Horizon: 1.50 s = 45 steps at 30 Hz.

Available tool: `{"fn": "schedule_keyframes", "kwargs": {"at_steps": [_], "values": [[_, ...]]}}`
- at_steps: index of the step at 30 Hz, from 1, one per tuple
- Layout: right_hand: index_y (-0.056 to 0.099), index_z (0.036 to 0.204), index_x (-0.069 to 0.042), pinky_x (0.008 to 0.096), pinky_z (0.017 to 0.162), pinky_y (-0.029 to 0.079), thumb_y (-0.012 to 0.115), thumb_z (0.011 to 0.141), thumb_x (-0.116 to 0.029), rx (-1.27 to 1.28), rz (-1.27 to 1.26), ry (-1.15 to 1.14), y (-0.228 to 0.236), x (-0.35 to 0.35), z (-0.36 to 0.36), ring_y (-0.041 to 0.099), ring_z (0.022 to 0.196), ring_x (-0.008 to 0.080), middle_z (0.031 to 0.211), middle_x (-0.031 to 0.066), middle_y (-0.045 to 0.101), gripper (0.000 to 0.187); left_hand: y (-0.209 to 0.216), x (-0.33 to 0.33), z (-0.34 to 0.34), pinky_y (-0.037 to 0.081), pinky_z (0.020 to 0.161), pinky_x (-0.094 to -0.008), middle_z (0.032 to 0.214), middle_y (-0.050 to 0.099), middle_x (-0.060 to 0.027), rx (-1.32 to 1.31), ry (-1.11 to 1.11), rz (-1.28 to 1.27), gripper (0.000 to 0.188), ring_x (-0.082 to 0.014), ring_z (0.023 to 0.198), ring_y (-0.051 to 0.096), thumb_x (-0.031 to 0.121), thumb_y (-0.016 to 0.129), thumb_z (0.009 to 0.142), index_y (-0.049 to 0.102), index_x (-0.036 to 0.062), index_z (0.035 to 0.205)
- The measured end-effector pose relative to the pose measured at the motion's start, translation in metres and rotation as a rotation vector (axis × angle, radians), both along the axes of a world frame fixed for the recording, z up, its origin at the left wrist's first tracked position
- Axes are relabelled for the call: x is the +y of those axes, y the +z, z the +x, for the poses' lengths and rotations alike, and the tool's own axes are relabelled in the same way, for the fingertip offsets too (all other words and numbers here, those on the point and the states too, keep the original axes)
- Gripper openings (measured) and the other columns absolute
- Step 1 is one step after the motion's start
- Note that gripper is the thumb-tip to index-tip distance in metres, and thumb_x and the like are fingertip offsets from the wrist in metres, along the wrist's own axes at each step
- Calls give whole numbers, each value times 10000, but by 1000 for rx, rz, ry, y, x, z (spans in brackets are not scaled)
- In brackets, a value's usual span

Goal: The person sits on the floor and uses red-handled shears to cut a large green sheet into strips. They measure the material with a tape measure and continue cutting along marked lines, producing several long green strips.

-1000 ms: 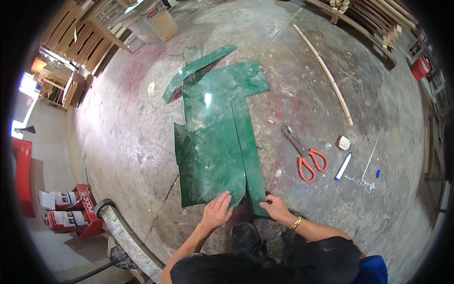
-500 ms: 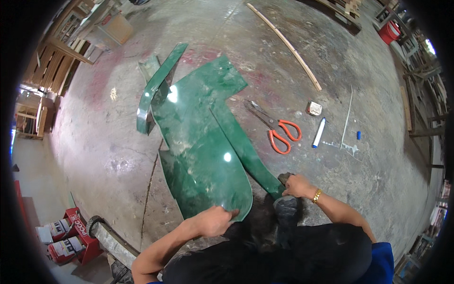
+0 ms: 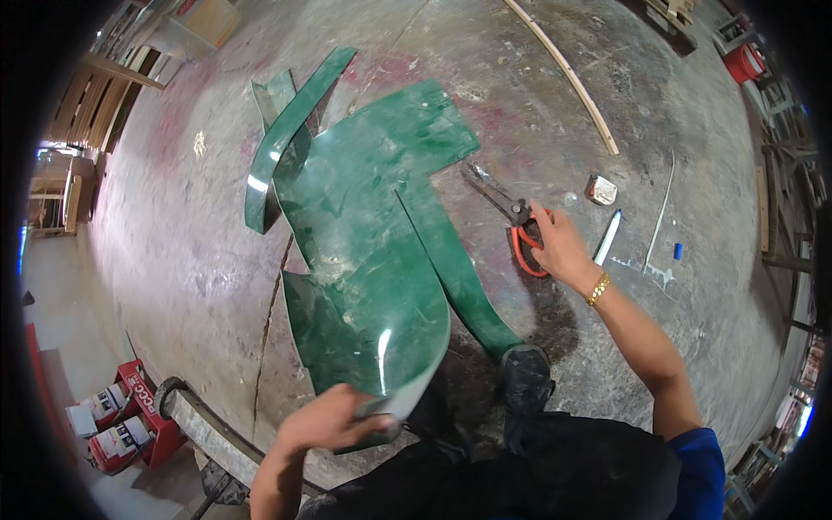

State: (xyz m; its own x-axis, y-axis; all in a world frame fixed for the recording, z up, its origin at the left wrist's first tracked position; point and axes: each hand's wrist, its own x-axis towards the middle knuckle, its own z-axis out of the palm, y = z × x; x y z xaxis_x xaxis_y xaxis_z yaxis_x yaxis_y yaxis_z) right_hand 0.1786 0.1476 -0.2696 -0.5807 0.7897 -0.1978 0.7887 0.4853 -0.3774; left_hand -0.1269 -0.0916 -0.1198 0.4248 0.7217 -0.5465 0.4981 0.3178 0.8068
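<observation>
A large green sheet (image 3: 364, 247), slit along one side, lies curved on the floor in front of me. My left hand (image 3: 329, 420) grips its near edge, thumb on top, and this corner is bent up. To the right of the sheet, my right hand (image 3: 565, 250) has its fingers around an orange handle of the metal-cutting shears (image 3: 525, 258), whose dark blades point toward the sheet. The slit strip (image 3: 472, 299) runs down to my shoe (image 3: 526, 381), which rests at its end. A curled green strip (image 3: 295, 139) lies at the far left of the sheet.
Right of the shears are a tape measure (image 3: 601, 190), a white marker (image 3: 609, 238), its blue cap (image 3: 677, 251) and a thin strip (image 3: 662, 208). A wooden batten (image 3: 568, 78) lies farther off. A red rack of batteries (image 3: 143, 416) stands at lower left, a red bucket (image 3: 744, 63) far right.
My right hand has left the strip's end by my shoe and moved forward onto the shears' handles. My left hand has pulled the sheet's near edge left and tilted it up.
</observation>
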Motion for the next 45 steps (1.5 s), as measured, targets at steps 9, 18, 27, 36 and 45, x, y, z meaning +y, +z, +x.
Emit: {"fn": "schedule_keyframes", "kwargs": {"at_steps": [9,18,27,36,45], "values": [[388,1281,-67,455,688,490,625,743,-118,-80,-202,-92,0,13,-10,615,819,413,911,236,613,590,104,-22,-54,444,475,-236,725,625,-48,526,1158,552,97,-104,583,559,59,646,811,658,-36,822],[424,1156,-48,274,607,438,524,901,-467,536,-797,-129,55,-92,19,474,679,92,765,17,481,501,112,-7,-25,390,438,-223,629,582,-43,571,1087,678,96,-87,498,503,25,658,748,631,-62,781],[440,864,-64,225,444,400,422,916,-567,494,-1365,-262,54,-143,-56,461,495,78,630,10,479,507,108,10,2,345,478,-236,602,538,-35,547,1033,788,113,-89,528,481,34,676,723,623,-55,767],[451,807,-68,241,393,378,455,919,-538,631,-1130,-281,19,-120,-81,466,442,85,590,0,461,483,71,-4,-3,470,589,-337,747,639,-123,97,353,494,280,-268,674,621,59,726,639,688,26,914],[510,732,-47,262,427,422,478,912,-506,647,-1265,-358,-9,-116,-81,509,461,123,579,43,519,495,-93,-67,60,464,885,-392,1093,602,-167,-45,-15,331,346,-328,1019,580,120,665,789,602,10,1110]]}}
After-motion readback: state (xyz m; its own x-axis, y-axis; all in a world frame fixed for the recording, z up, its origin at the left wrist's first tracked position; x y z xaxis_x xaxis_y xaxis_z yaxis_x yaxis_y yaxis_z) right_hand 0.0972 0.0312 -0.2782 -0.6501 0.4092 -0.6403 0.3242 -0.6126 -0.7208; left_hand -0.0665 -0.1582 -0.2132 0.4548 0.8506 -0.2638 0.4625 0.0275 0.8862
